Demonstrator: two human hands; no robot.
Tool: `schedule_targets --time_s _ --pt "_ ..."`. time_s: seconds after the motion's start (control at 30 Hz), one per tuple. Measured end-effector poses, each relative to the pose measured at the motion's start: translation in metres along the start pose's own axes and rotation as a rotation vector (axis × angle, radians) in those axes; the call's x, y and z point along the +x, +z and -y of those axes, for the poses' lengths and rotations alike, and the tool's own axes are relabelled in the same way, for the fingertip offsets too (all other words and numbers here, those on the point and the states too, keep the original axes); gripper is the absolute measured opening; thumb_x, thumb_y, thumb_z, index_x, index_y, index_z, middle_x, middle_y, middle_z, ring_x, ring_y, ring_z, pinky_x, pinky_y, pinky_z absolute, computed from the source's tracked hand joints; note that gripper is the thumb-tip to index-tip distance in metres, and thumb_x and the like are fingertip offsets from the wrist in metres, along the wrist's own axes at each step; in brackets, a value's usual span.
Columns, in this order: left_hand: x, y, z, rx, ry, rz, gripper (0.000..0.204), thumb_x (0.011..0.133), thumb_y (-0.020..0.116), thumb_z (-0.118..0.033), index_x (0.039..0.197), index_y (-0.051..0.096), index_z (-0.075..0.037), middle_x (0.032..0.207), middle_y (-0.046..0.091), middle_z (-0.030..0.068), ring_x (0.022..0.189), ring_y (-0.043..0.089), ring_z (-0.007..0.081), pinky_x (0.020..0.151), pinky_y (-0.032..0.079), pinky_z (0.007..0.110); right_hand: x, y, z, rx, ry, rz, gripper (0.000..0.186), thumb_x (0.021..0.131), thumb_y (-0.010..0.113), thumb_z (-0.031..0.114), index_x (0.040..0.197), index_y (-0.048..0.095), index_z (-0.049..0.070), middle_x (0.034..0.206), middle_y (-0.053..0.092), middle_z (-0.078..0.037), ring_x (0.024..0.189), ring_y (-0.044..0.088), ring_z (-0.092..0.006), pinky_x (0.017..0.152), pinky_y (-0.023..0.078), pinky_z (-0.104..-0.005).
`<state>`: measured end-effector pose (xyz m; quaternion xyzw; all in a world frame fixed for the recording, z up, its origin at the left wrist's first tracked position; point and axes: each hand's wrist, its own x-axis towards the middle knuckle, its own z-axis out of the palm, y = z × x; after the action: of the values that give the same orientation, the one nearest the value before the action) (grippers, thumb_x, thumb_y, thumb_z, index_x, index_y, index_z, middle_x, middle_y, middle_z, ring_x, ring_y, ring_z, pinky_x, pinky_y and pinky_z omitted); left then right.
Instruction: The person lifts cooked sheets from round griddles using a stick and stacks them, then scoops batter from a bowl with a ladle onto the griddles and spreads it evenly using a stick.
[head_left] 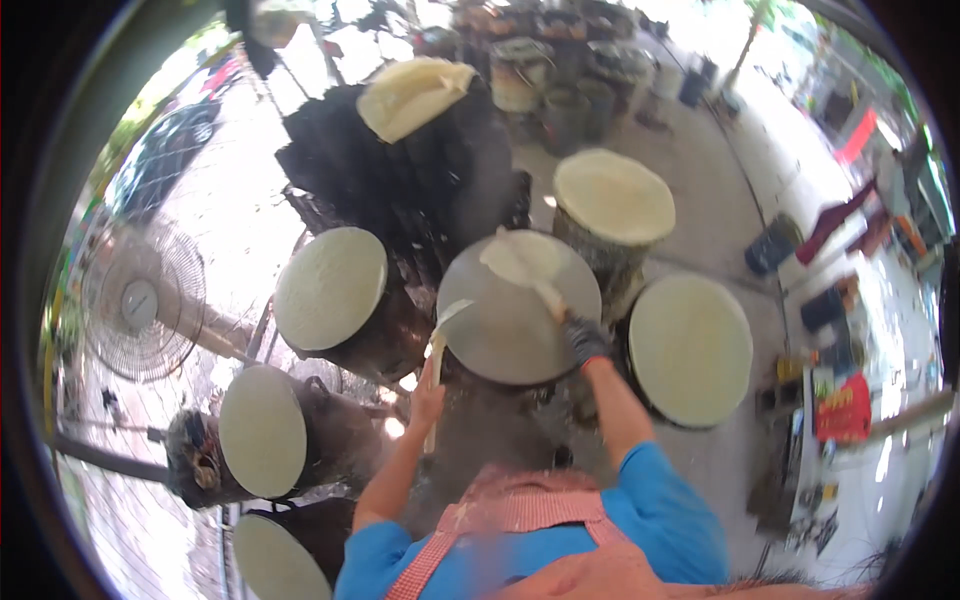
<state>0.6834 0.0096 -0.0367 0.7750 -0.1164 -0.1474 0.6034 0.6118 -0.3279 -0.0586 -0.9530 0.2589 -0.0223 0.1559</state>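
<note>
A round grey griddle [510,345] lies in front of me, with a pale patch of batter [542,256] on its far part. My right hand [588,340], in a dark glove, grips the wooden handle of a batter spreader [546,294]. The spreader's far end reaches into the batter, and its exact shape blends with it. At the griddle's left edge, my bare left hand [428,400] is closed around the wooden handle of a spatula [437,355]. Its pale, thin blade points up and right over the rim.
Round pale-topped griddles stand on both sides, including one at left [331,289], one at far right [614,196] and one at right [690,350]. A folded pale sheet [412,98] rests on a dark stack [400,180]. A fan [140,303] stands at left.
</note>
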Motion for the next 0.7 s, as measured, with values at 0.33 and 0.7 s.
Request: schedule_targets --time_s 0.33,0.7 --pt "-0.064 -0.047 0.052 0.339 -0.146 -0.015 0.063 0.069 0.045 -0.007 0.129 0.028 -0.015 0.091 0.047 0.0113 0.066 0.049 0.0227 0.058 0.039 0.03 -0.008 0.021 0.008 0.757 0.004 -0.052 0.028 0.073 0.056 0.028 0.09 0.062 0.007 0.079 0.062 -0.01 0.072 0.057 -0.0186 0.064 0.044 -0.0338" --pt "-0.094 -0.035 0.024 0.211 -0.202 -0.141 0.064 0.065 0.047 -0.005 0.127 0.031 -0.01 0.115 0.048 0.0153 0.087 0.055 0.0199 0.068 0.045 0.029 -0.014 -0.02 -0.02 0.932 0.108 0.311 0.026 0.08 0.05 0.026 0.098 0.06 0.011 0.097 0.06 -0.006 0.085 0.057 -0.0215 0.077 0.044 -0.0308"
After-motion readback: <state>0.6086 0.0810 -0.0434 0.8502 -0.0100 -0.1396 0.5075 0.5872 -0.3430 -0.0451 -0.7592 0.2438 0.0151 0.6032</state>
